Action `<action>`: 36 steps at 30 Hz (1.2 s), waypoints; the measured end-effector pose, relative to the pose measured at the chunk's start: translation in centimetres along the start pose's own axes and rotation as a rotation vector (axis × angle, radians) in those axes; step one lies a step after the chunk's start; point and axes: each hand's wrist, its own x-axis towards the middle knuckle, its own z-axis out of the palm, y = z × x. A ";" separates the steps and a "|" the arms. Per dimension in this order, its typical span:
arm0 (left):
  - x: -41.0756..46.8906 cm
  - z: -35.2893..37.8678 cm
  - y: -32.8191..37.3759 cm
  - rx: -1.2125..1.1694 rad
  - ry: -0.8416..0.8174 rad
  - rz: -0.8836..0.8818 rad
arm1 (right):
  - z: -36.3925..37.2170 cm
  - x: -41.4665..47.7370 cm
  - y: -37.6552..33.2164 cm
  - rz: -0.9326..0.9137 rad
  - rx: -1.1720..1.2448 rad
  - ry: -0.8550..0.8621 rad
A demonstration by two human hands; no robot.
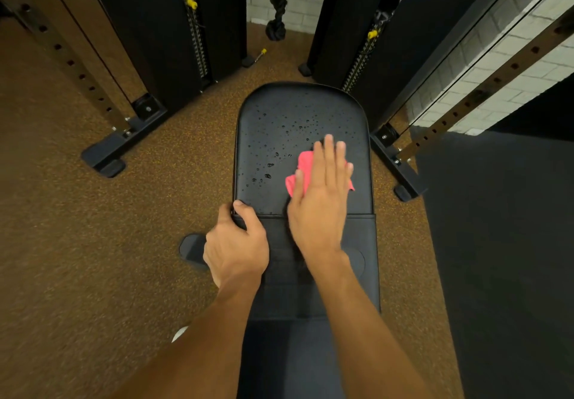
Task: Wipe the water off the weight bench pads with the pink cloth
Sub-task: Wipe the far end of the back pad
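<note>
A black weight bench runs away from me; its far pad [289, 113] is dotted with water drops [270, 165] on the left and middle. My right hand [320, 200] lies flat with straight fingers on the pink cloth [302, 168], pressing it onto the right side of that pad. My left hand [237, 243] grips the bench's left edge at the seam between the far pad and the near pad [310, 293], thumb on top. Most of the cloth is hidden under my palm.
Black cable-machine towers [174, 41] and slanted perforated rack uprights [71, 63] stand beyond and beside the bench. A black rope [276, 23] hangs at the back wall. Brown speckled floor [77, 243] surrounds the bench; a dark mat [503, 243] lies to the right.
</note>
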 end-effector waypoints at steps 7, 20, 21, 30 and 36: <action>-0.1 -0.1 0.3 0.001 -0.004 0.008 | -1.0 -2.4 0.8 -0.307 0.010 -0.147; 0.0 -0.1 0.2 -0.005 -0.022 -0.009 | -1.3 -1.5 1.0 -0.413 -0.010 -0.204; 0.0 -0.1 0.1 -0.016 -0.023 -0.009 | -1.7 -1.6 2.1 -0.380 -0.015 -0.196; 0.3 0.2 -0.5 -0.035 0.000 0.012 | 0.3 0.0 -1.9 -0.297 0.001 -0.140; 0.5 0.5 -0.9 -0.066 -0.015 -0.011 | -2.1 -1.2 3.5 -0.296 -0.019 -0.178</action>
